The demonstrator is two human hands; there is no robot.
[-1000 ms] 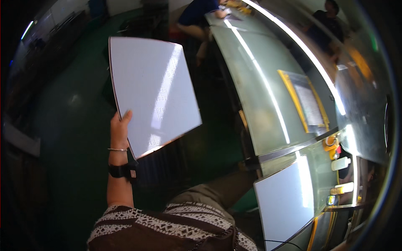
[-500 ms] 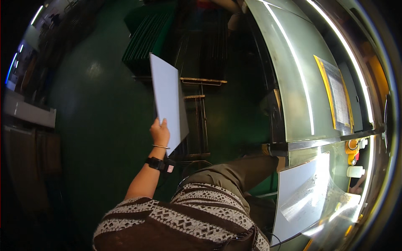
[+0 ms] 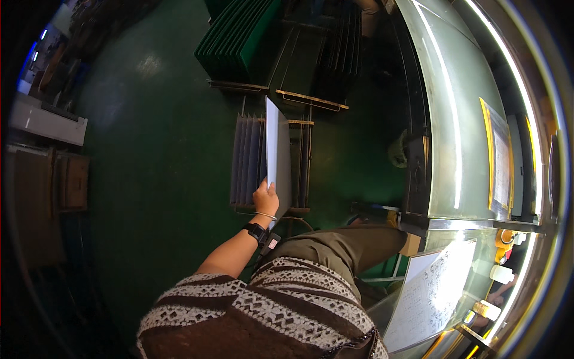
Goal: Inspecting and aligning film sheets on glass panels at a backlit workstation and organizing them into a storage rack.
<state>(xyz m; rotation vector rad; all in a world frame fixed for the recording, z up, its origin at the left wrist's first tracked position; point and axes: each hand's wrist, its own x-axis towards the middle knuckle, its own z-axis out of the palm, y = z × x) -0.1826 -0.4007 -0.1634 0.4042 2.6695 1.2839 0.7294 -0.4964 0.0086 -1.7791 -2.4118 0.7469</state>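
Note:
My left hand (image 3: 266,198) is closed around the near lower edge of a thin, flat panel (image 3: 272,137), pale on its left face and grey on its right. The panel stands upright, almost edge-on to me. Below and beside it is a floor rack (image 3: 301,122) with several similar grey panels (image 3: 244,158) standing on edge. Whether the held panel touches the rack, I cannot tell. My right hand does not show. A white sheet or panel (image 3: 427,287) with a glossy, speckled surface lies on the lit worktable to my right.
Farther off stand dark green panels (image 3: 236,39) in another rack. A glass-topped bench (image 3: 445,119) runs along the right, bearing a yellow-edged document sleeve (image 3: 497,158). White bottles (image 3: 501,274) stand by the light tube. Cartons (image 3: 73,182) sit at far left.
My left hand has brought the panel rightward in the view and turned it more edge-on, over the rack. My view has shifted, bringing the rack's standing panels into sight.

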